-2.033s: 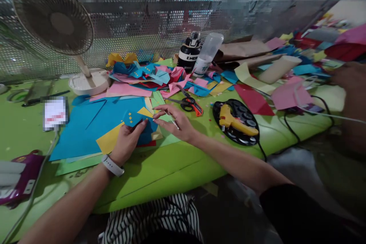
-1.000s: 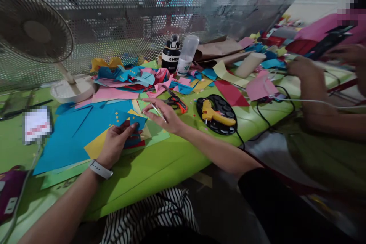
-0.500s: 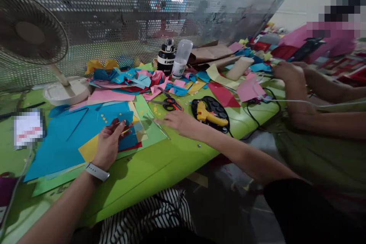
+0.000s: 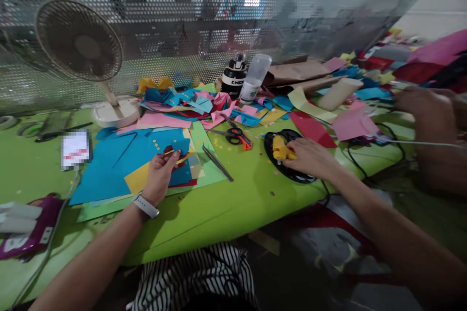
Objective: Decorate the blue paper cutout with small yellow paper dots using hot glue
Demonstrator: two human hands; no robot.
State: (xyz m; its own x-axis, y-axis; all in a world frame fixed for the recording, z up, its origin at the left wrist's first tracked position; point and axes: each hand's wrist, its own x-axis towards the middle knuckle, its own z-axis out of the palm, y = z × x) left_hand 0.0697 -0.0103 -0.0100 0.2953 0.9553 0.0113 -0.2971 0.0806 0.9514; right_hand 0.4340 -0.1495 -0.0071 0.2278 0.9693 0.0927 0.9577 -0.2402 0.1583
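My left hand (image 4: 160, 175), wearing a pale watch band, is over a stack of coloured paper. Its thumb and fingers are closed on a small yellow paper piece (image 4: 186, 156); part of it is hidden by the fingers. Under it lie blue sheets (image 4: 105, 170) and a yellow sheet (image 4: 137, 179). My right hand (image 4: 312, 158) is wrapped round the handle of a yellow glue gun (image 4: 279, 148), which rests on a round black tray (image 4: 270, 142). Tweezers (image 4: 219, 163) lie between the hands, with orange-and-black scissors (image 4: 237, 137) just behind them.
A fan (image 4: 116, 112) stands at the back left, near a lit phone (image 4: 75, 149) on a cable. Paper scraps (image 4: 219, 104), a black bottle (image 4: 233, 77) and a clear bottle (image 4: 255, 77) line the back. Another person's hand (image 4: 419, 104) is at the right.
My right hand has left the tweezers, moved right and taken hold of the glue gun's handle. My left hand still holds the yellow piece over the paper. The view has shifted left.
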